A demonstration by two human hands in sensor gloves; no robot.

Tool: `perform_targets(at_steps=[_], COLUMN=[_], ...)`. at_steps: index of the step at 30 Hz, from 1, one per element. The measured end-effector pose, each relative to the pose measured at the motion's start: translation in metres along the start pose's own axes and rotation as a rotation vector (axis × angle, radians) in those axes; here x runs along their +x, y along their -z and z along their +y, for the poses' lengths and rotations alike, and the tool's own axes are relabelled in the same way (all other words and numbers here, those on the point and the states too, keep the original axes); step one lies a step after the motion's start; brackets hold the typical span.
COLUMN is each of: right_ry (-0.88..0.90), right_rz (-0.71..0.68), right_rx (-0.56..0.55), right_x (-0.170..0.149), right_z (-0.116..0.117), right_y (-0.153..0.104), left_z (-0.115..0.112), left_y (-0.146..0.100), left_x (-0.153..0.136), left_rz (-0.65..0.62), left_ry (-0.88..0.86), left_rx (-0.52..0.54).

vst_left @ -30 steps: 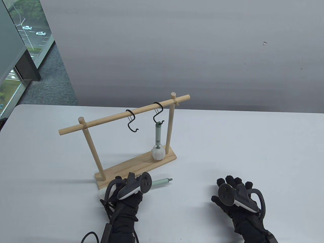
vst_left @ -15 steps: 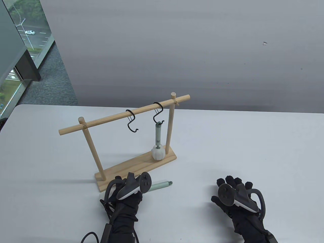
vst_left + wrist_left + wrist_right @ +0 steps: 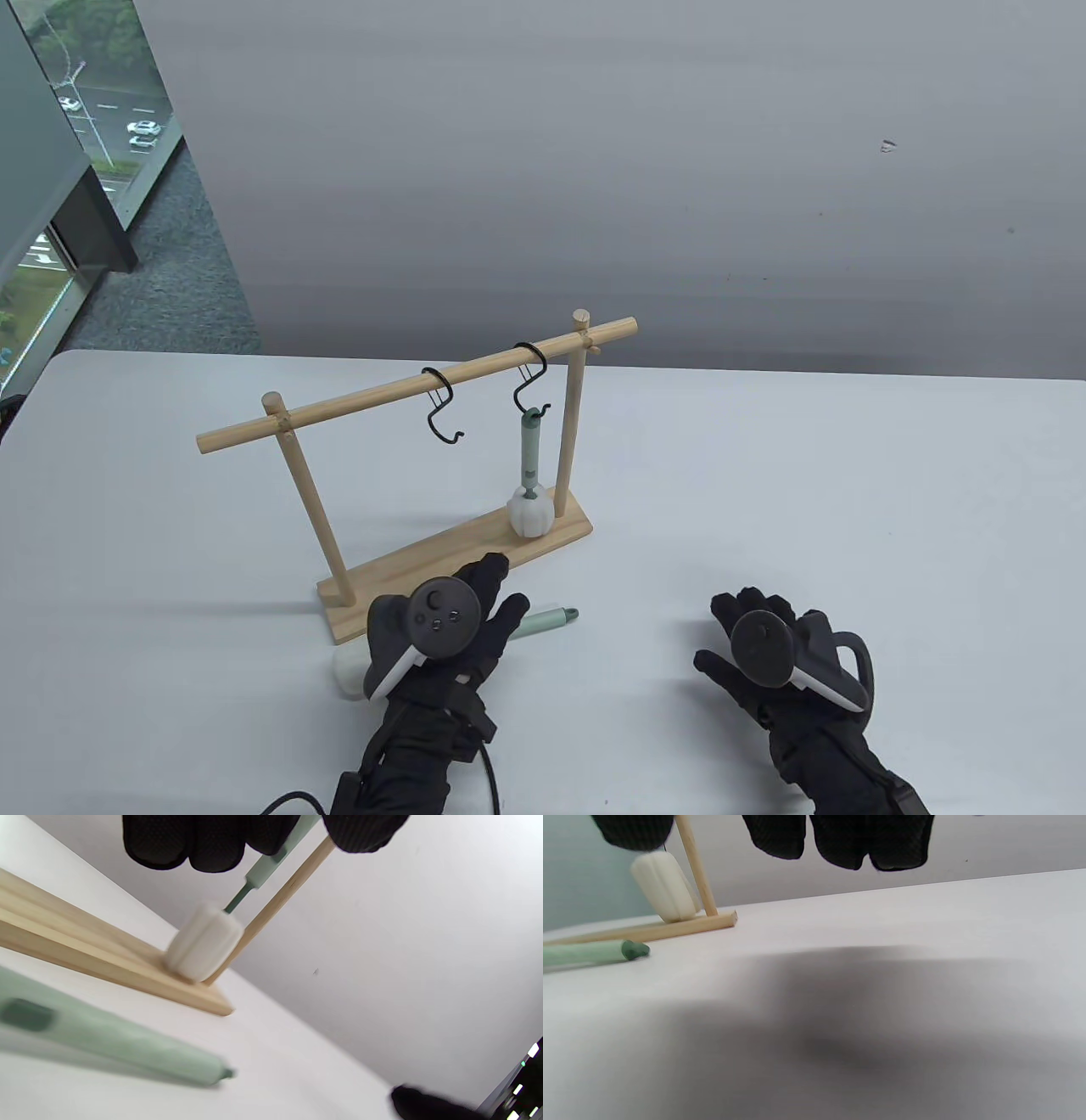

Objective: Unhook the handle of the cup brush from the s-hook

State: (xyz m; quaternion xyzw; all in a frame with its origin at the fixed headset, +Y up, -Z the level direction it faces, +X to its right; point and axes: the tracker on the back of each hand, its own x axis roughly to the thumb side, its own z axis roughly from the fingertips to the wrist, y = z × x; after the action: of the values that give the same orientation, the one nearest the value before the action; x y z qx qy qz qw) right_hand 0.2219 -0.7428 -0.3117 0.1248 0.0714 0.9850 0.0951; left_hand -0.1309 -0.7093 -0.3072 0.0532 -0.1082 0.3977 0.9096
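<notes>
A: Cup brush (image 3: 529,475) hangs from the right s-hook (image 3: 531,382) on the wooden rack (image 3: 475,552)?

B: Yes. My left hand (image 3: 450,632) and right hand (image 3: 764,649) hover open, empty. I'd lift its loop clear before pulling away.

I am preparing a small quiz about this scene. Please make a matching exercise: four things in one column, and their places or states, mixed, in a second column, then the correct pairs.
1. hanging cup brush
2. second cup brush
3. empty s-hook
4. right hand

A. lies on the table
B. hangs on the rail, holds nothing
C. hangs from the right s-hook
D. holds nothing, over the table

Pairs: 1-C, 2-A, 3-B, 4-D
</notes>
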Motion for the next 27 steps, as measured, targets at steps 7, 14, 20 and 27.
perform_targets(at_steps=[7, 14, 20, 27], right_ry=[0.15, 0.32, 0.336, 0.368], right_rz=[-0.061, -0.091, -0.131, -0.109], right_rx=[-0.151, -0.269, -0.345, -0.333], right_x=[0.024, 0.061, 0.103, 0.139], right_z=[-0.016, -0.038, -0.055, -0.05], right_y=[0.009, 0.042, 0.079, 0.122], left_z=[0.0, 0.0, 0.004, 0.008], left_y=[-0.006, -0.009, -0.013, -0.015], left_x=[0.004, -0.004, -0.011, -0.018], left_rz=[-0.018, 0.002, 0.002, -0.016], left_ry=[-0.175, -0.21, -0.349, -0.416], left_rx=[0.104, 0.115, 0.209, 0.279])
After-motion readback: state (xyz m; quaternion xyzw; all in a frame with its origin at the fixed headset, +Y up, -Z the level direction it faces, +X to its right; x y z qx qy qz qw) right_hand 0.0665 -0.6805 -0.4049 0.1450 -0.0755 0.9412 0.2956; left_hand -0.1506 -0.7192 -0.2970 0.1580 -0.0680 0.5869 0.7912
